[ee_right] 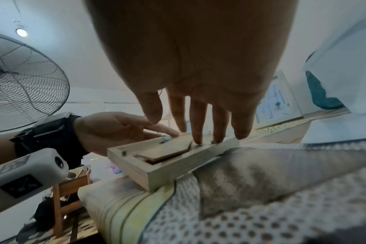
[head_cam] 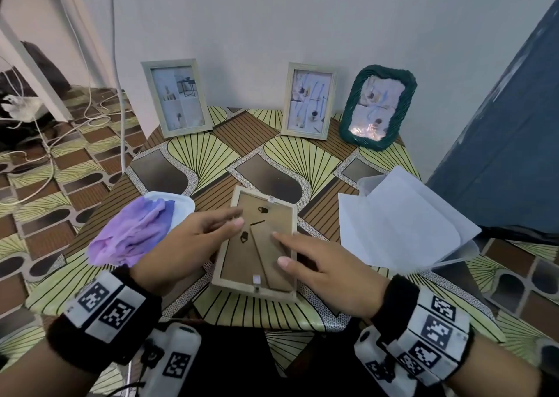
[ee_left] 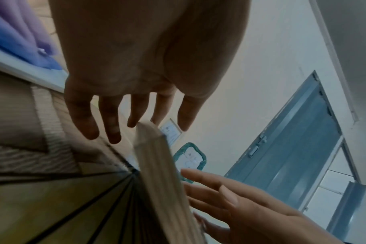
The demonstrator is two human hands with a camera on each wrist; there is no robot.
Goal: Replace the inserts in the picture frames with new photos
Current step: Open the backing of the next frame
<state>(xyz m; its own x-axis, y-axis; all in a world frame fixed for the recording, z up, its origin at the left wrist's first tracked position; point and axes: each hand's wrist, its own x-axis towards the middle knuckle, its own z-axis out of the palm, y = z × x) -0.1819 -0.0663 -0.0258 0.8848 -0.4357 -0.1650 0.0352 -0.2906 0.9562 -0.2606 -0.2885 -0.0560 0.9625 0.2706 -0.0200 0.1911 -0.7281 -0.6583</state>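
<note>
On the table (head_cam: 211, 154), a face-down frame (head_cam: 242, 263) is lying; both hands, left (head_cam: 181, 245) and right (head_cam: 326, 272), are resting flat-fingered, gripping nothing. Rigid, light, probably fragile-fronted: hold its rim.

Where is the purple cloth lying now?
In the head view, the purple cloth lies on a white tray at the table's left edge, just left of the left hand.

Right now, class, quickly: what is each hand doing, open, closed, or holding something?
Left hand: open, fingers straight at the left edge of the face-down frame.
Right hand: open, fingertips touching the frame's backing board.
</note>
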